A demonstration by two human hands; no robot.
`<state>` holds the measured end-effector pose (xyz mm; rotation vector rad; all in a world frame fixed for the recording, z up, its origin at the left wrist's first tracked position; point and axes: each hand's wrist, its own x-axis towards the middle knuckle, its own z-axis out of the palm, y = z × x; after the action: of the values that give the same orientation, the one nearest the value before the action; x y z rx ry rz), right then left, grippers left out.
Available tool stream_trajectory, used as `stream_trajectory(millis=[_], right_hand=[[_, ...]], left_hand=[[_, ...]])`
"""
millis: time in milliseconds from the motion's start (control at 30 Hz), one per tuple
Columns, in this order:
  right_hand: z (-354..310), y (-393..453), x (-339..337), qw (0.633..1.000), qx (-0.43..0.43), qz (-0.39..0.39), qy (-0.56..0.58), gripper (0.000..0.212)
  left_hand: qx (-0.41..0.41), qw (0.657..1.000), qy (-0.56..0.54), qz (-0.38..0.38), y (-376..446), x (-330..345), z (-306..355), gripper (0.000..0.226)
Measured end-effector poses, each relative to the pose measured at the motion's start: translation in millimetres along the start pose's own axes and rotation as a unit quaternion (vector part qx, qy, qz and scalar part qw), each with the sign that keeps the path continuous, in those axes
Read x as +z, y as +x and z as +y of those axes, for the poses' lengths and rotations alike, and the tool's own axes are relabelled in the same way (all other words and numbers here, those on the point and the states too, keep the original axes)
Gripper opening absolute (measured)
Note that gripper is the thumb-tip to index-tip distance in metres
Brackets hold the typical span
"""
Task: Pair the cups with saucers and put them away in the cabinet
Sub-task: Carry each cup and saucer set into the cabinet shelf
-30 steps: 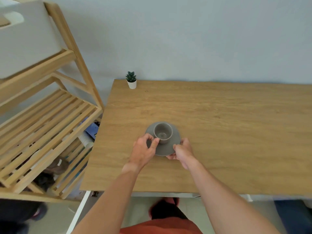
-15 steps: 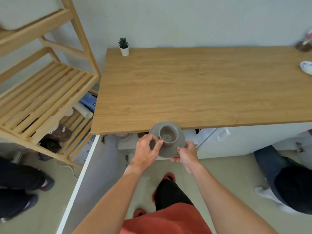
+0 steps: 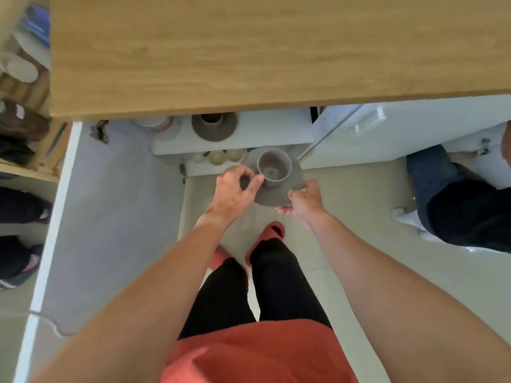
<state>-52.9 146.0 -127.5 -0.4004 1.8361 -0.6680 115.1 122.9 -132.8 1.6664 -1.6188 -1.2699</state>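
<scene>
A grey cup stands upright on a grey saucer, held in the air below the table edge, in front of the open cabinet. My left hand pinches the saucer's left rim, its fingers touching the cup's side. My right hand grips the saucer's near right rim. On the cabinet's upper white shelf stands another grey cup-and-saucer pair, partly hidden under the table top.
The wooden table top overhangs the cabinet. A white cabinet door stands open to the right, another white door to the left. Small round objects lie on the lower shelf. A person's legs are at right.
The cup and saucer have left the table top and gone down in both hands to the open cabinet front. My view has tilted steeply downward.
</scene>
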Motion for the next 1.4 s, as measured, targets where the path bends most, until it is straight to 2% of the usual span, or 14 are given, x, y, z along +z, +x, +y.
stream_trajectory(millis=[267,467,633,833,1000,1267,1400], right_hand=[[29,142,28,1.0,-0.006,0.016,0.008,0.015],[24,225,51,1.0,-0.014,-0.021,0.016,0.017],[1,258,56,0.999,-0.017,-0.04,-0.014,0.017],[-11,300,64,0.999,-0.024,-0.045,-0.012,0.019],[-20,319,63,0.998,-0.032,-0.038,-0.028,0.024],[-29,335,65,0.996,-0.039,-0.071,-0.027,0.028],[-35,336,62,0.994,-0.043,-0.091,-0.035,0.016]], left_hand=[[-0.059,0.998,-0.019,0.003,85,53,-62,0.018],[-0.109,0.994,-0.002,0.022,156,78,-102,0.013],[-0.121,0.992,0.0,0.045,193,87,-107,0.021],[-0.113,0.99,-0.009,0.083,222,95,-117,0.013],[-0.12,0.99,-0.004,0.07,235,97,-114,0.011],[-0.106,0.989,0.052,0.09,258,101,-122,0.017],[-0.102,0.988,0.056,0.103,263,102,-128,0.023]])
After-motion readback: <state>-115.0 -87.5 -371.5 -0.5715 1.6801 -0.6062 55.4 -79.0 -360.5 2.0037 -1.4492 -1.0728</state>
